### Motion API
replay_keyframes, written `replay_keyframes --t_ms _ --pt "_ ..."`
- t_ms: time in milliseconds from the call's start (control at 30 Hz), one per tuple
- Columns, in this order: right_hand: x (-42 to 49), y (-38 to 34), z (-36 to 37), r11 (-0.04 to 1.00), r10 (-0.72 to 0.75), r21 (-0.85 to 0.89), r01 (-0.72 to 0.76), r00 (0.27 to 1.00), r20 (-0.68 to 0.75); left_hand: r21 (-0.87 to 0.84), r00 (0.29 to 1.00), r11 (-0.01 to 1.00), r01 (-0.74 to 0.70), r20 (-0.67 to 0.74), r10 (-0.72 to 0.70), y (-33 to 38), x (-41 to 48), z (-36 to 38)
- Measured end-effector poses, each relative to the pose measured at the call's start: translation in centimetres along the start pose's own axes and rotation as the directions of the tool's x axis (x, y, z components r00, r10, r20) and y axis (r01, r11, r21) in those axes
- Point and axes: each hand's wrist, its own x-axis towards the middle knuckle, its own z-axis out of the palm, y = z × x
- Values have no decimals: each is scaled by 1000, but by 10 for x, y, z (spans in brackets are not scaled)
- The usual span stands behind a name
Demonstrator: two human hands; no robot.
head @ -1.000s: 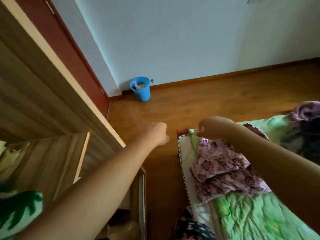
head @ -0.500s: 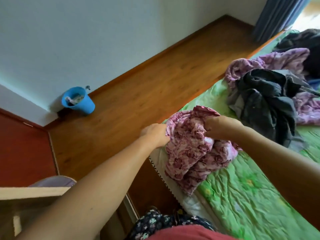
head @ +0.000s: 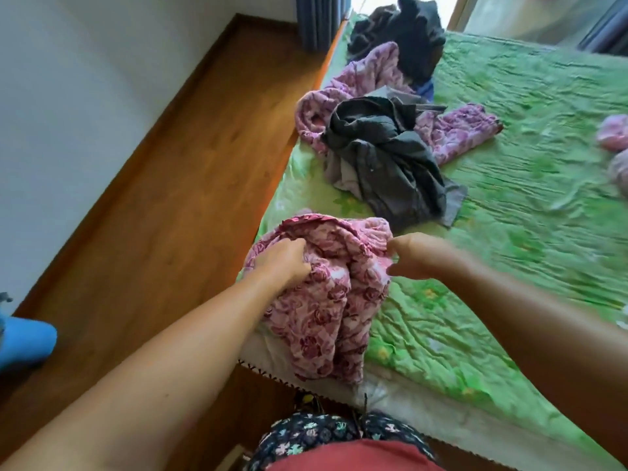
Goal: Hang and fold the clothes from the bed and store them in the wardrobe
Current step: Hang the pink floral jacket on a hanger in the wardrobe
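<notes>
Bed point(head: 530, 137) fills most of my feed, with a wrinkly green quilt all over it. Along its left side runs the wood floor point(head: 153, 215), then a plain pale wall point(head: 68, 79) past that. A dark curtain point(head: 319, 18) hangs by the bed's far left corner.

On the bed's left half there's a grey pile point(head: 390, 164) sitting on a purple garment point(head: 455, 130), and more dark clothes point(head: 407, 28) at the far end. The pink garment point(head: 333, 300) is bunched at the near left corner of the bed, draping over the edge.

Left hand point(head: 282, 260) is dug in with its fingers curled into the pink fabric. Right hand point(head: 418, 254) is smeared by motion, but it looks like it's pinching the fabric's right edge.

The blue bucket point(head: 27, 338) on the floor, well left of the bed, is mostly cut off. Something pinkish at the bed's right edge is too blurry and cropped for me to say.
</notes>
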Motion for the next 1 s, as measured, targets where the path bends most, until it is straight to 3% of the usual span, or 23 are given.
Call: replay_keyframes --t_ms 267,400,633,767,833,933,1000 --pt "67 8 19 989 30 145 -26 999 -24 77 998 995 -61 -28 64 -7 86 -11" --pt "128 13 43 977 50 205 -58 998 44 140 999 989 -44 11 43 -7 143 0" --pt "216 18 98 959 119 257 -121 993 23 168 973 976 -141 203 106 -13 216 51" --pt "240 25 132 987 80 128 -102 983 162 133 895 947 -292 388 221 -15 223 87" --pt "238 23 147 986 49 147 -78 980 195 184 859 923 -339 460 224 -16 217 105" --pt "223 21 166 984 5 175 -27 992 128 187 838 924 -332 508 198 -14 206 121" --pt "214 23 168 995 -6 102 -7 992 125 143 839 934 -328 499 218 -12 201 119"
